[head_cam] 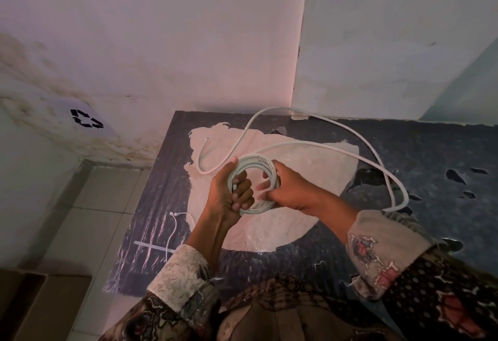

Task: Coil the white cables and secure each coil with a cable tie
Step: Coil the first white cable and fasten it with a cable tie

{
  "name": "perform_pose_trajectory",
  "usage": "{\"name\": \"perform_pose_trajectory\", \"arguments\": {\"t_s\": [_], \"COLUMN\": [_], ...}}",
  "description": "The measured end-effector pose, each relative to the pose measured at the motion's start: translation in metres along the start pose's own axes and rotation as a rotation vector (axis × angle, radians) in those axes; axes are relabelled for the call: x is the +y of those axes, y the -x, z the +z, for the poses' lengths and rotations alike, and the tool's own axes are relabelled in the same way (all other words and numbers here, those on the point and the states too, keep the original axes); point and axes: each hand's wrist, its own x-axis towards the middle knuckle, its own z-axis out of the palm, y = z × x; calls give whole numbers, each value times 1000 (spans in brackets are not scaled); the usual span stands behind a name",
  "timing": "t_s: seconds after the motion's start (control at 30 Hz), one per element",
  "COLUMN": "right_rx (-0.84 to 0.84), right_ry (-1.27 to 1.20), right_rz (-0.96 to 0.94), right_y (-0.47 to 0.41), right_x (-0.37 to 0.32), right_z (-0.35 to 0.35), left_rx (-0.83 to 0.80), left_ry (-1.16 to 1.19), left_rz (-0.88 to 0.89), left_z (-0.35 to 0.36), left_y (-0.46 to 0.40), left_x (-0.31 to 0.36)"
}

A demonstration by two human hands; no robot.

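Observation:
A white cable coil (256, 162) of several turns hangs between my hands above the worn dark mat (420, 152). My left hand (229, 192) grips the coil's left side, fingers wrapped through the ring. My right hand (285, 189) holds the right side, fingers inside the loop. The loose cable (388, 176) runs from the coil in a wide arc to the right and back under my right sleeve. A free cable end (206, 139) lies at the upper left. A white cable tie (151, 246) lies flat on the mat at the lower left, beside a looped one (175, 222).
Stained white walls meet in a corner just behind the mat. A cardboard box (32, 305) sits at the lower left on the pale tiled floor (102, 206). A pale worn patch (296, 157) covers the mat's middle.

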Motion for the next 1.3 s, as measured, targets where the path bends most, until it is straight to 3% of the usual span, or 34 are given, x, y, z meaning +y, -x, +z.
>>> {"name": "perform_pose_trajectory", "arguments": {"t_s": [0.1,0.17,0.33,0.47,0.53,0.67,0.9,1.03,1.23,1.3], "right_rx": [-130,-126,-51,-7,-79,-273,-398,-371,-263,-262], "right_ry": [-305,-294,-218,-56,-239,-832,-1099,-1079,-720,-703], "right_rz": [93,64,-141,-183,-107,209,136,142,202,233], "right_y": [0,-1,1,-1,-2,-3,-2,-6,-21,-27], "right_x": [-6,-5,0,-1,-4,-8,0,-4,-15,-15], "right_z": [-8,-10,-3,-2,-3,-10,-1,8,49,66], "left_rx": [31,65,-52,-57,-69,-133,-260,-192,-15,29], "left_ry": [2,-36,-117,12,31,16,57,115,87,80], "left_rz": [-19,-17,23,13,25,47,-5,0,70,75], "left_z": [1,5,7,3,1,-2,-13,-23,-51,-65], "left_y": [2,1,0,1,0,-1,8,16,29,38], "left_x": [2,4,17,12,13,18,18,16,8,7]}}
